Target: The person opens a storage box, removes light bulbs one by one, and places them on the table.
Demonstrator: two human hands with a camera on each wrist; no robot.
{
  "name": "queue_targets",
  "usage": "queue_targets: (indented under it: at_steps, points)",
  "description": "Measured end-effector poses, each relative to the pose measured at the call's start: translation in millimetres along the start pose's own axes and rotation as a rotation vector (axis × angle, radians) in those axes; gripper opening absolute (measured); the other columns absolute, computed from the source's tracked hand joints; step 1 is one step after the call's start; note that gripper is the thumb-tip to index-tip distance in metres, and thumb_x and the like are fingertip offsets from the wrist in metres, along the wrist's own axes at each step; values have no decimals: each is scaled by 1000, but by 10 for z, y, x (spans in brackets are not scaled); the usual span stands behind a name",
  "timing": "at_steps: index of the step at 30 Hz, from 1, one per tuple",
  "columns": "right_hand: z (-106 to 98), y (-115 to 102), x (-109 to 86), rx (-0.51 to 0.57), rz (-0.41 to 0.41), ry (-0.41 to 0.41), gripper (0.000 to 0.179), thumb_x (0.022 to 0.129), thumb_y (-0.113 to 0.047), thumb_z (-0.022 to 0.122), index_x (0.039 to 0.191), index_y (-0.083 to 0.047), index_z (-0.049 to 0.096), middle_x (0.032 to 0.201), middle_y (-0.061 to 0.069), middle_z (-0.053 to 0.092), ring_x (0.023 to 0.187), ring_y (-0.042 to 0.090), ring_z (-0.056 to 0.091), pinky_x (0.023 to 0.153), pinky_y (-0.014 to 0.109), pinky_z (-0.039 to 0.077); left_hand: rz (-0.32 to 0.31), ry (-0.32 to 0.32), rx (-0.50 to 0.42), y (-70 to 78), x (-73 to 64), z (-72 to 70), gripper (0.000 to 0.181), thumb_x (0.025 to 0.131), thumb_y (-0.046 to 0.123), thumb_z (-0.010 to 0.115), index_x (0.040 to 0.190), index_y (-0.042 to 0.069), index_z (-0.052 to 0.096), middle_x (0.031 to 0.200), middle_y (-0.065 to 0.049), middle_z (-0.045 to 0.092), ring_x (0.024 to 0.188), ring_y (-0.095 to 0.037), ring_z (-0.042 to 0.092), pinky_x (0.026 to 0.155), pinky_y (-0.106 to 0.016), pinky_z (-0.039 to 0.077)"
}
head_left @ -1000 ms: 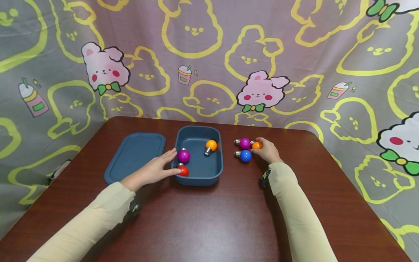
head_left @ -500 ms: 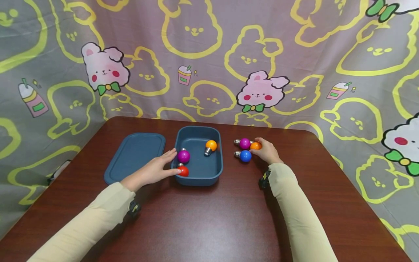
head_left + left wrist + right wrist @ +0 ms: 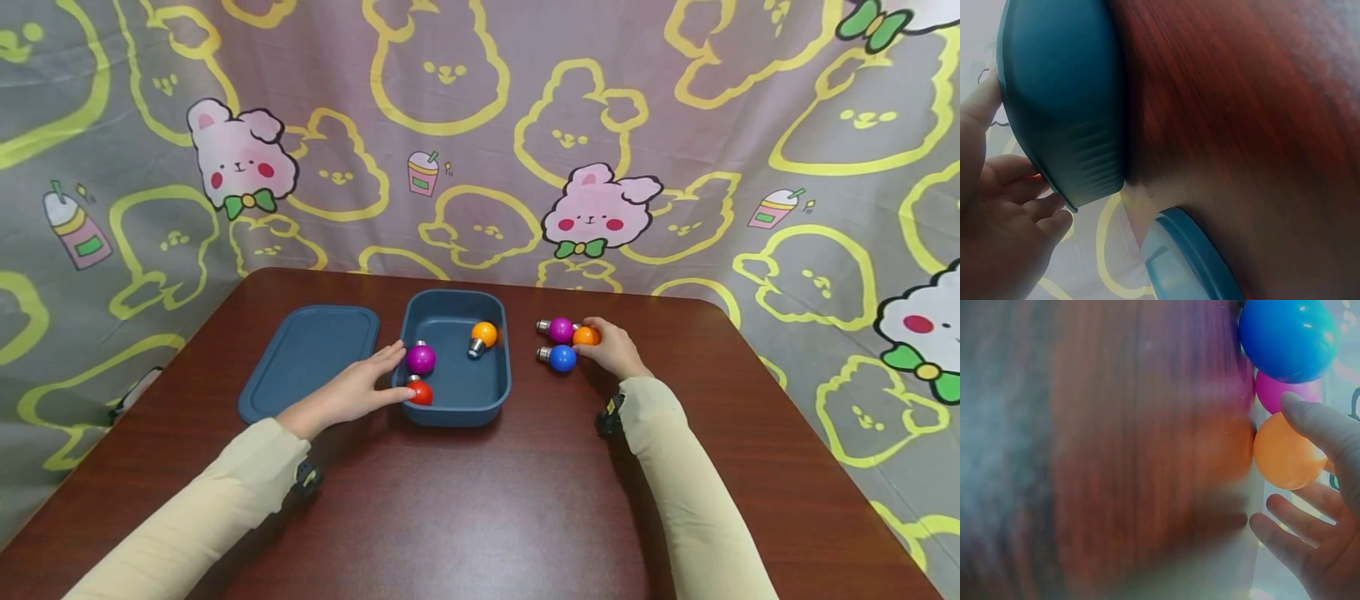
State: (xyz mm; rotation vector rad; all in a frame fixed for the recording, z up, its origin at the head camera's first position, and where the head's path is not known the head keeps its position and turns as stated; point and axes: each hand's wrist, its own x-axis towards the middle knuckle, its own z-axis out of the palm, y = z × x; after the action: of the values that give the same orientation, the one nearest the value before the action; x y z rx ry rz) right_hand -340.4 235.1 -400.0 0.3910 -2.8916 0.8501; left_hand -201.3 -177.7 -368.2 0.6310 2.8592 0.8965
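Right hand (image 3: pixel 615 352) pinches an orange bulb (image 3: pixel 586 336) to the right of the blue box (image 3: pixel 453 417).
Thumb and forefinger take the globe, the other fingers loosely spread, while the left hand (image 3: pixel 351 393) splays across the box's left rim, seemingly steadying it; the step looks like securing a grip, and the next move probably calls for a clean lift that spares the neighbours (glossy round globes likely roll easily). Just beside the held bulb, right of the box, lie a blue bulb (image 3: pixel 563 358) and a magenta bulb (image 3: pixel 561 329) with ribbed metal bases; inside the box sit purple (image 3: pixel 421 360), red (image 3: pixel 422 392) and amber bulbs (image 3: pixel 484 334). Left of the box lies a matte, round-cornered lid (image 3: pixel 311 362), all on a glossy wood-grained table (image 3: pixel 487 508), with a printed curtain (image 3: pixel 487 83) behind the box.
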Motion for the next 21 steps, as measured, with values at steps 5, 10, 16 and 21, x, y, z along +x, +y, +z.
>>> queue_targets:
  at_steps: [5,10,16,21]
  points:
    - [-36,-3,-18,10,-29,-11,57,80,-23,73,126,2,50,119,22,55,101,37,51,90,47,39,5,2,-2,-12,-2,1,81,84,41,64,141,-4,29,148,-19,21,135,-35,18,101,-53,26]
    - [-127,-26,-30,48,-43,-32,57,81,-21,72,128,3,48,120,24,54,104,37,51,91,47,39,9,1,1,-23,0,0,82,84,43,64,141,-4,28,148,-19,21,135,-35,18,101,-53,26]
    - [-312,-201,-54,78,-32,-24,59,83,-21,69,132,0,44,127,24,48,112,38,45,92,50,39,11,3,-1,-25,3,-1,82,84,42,64,141,-4,28,148,-19,21,135,-35,18,101,-53,26]
    - [-427,-441,-55,113,-61,-11,61,83,-27,70,134,-4,45,130,19,48,117,37,43,93,49,39,8,0,-3,-18,4,-2,81,84,41,64,141,-4,28,148,-19,21,135,-35,18,101,-53,26]
